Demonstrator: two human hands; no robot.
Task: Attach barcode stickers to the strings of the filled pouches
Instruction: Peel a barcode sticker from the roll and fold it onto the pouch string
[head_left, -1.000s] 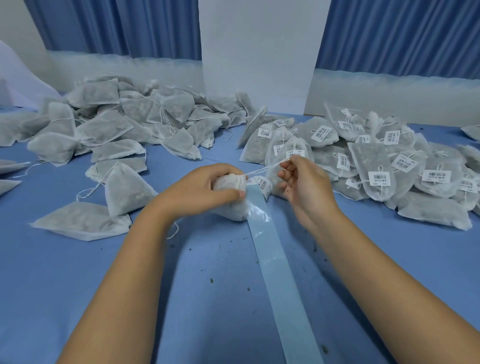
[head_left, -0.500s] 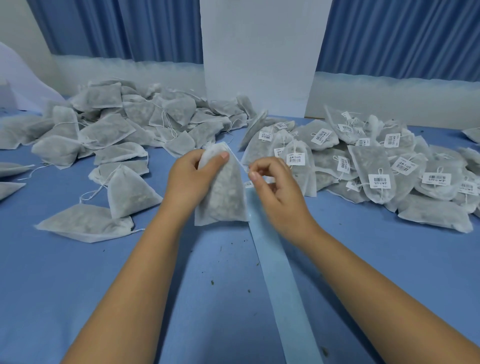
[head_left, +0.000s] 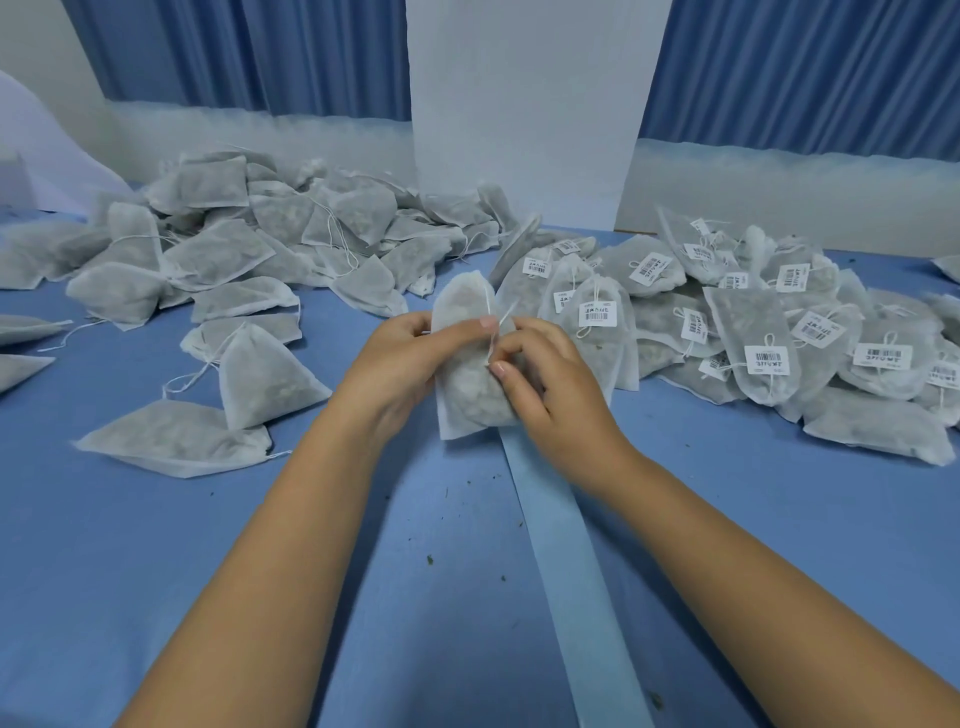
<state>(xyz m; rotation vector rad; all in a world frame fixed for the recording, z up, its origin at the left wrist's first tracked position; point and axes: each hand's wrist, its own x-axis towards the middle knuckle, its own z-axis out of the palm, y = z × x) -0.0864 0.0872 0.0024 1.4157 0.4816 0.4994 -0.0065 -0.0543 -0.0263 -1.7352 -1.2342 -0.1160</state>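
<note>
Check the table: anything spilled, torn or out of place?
Only small dark crumbs scattered on the blue tablecloth beside the backing strip, seemingly filling shed from pouches. No torn pouch is visible; nothing else stands out.

Unlabelled pouches (head_left: 218, 260) lie left, labelled pouches (head_left: 753, 322) right, strip (head_left: 571, 561) between

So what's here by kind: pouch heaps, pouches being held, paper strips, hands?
Pouch heaps: 2 (unlabelled heap, labelled heap)
Pouches in hand: 1 (held pouch)
Paper strips: 1 (backing strip)
Hands: 2 (left hand, right hand)
Total: 6
</note>
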